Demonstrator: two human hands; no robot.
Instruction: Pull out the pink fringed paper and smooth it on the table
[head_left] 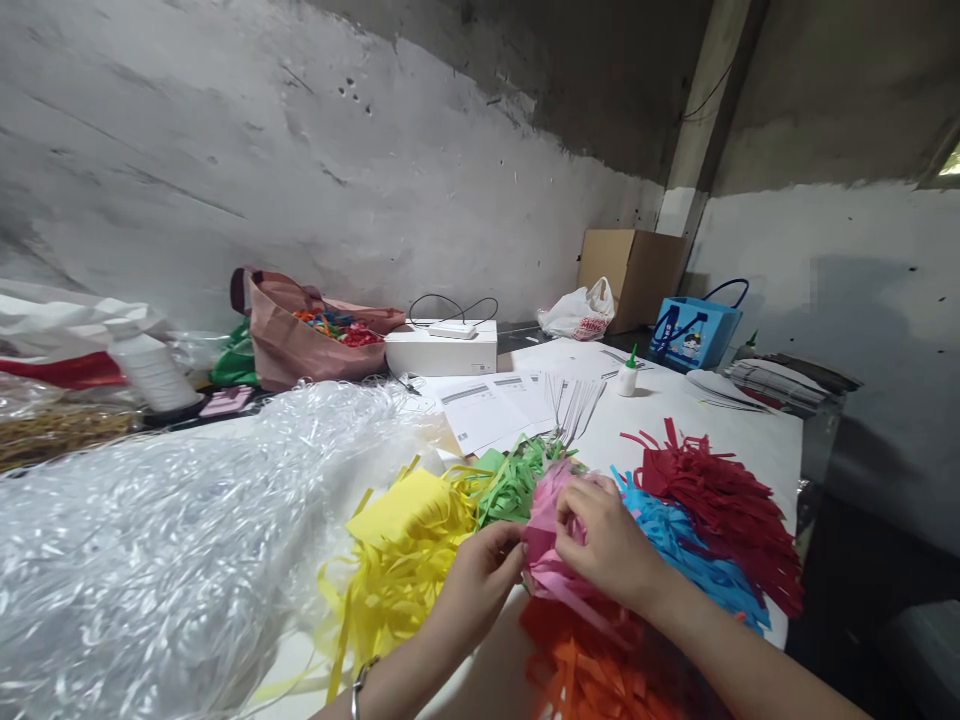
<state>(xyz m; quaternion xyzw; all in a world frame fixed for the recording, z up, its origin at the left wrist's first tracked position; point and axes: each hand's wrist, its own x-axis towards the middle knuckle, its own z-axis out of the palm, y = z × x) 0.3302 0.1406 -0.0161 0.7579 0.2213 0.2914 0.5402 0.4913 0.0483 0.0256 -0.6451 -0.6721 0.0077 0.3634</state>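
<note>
my left hand [480, 580] and right hand [607, 545] both pinch the pink fringed paper bundle [551, 540] between them, near the tabletop's [720, 410] front edge; its strips trail toward me.

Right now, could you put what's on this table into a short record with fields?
Left hand: left hand pinches the pink fringed paper from the left
Right hand: right hand has its grip on the same pink paper from the right
Around the hands: yellow fringed paper, green fringed paper, blue fringed paper, red fringed paper, orange fringed paper
Left side: clear plastic strands
Farther back: white box, glue bottle, blue bag
</note>
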